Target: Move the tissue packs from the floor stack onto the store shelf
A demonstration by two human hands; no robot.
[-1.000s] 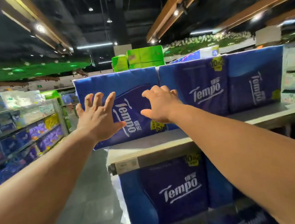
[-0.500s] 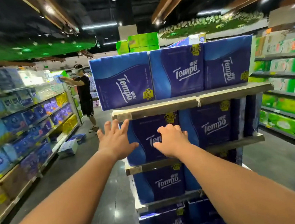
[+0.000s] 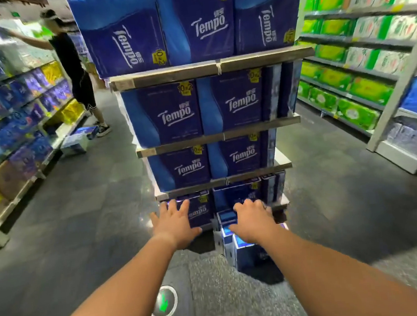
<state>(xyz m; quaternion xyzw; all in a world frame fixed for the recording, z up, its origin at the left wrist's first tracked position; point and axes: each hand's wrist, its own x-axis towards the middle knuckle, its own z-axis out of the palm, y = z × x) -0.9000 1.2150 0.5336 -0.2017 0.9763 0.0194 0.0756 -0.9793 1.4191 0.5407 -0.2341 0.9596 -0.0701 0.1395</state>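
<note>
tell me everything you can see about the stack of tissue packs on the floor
The floor stack is a small pile of blue, glossy plastic-wrapped tissue packs standing on the dark grey floor, right against the foot of the shelf unit. Its top pack shines bright blue under the light. The right hand is over the top of it, fingers spread; contact cannot be confirmed. The left hand is beside it, empty. Blur hides any print.

"Tempo" and "10+2" on blue tissue packs (image 3: 198,25)
</note>
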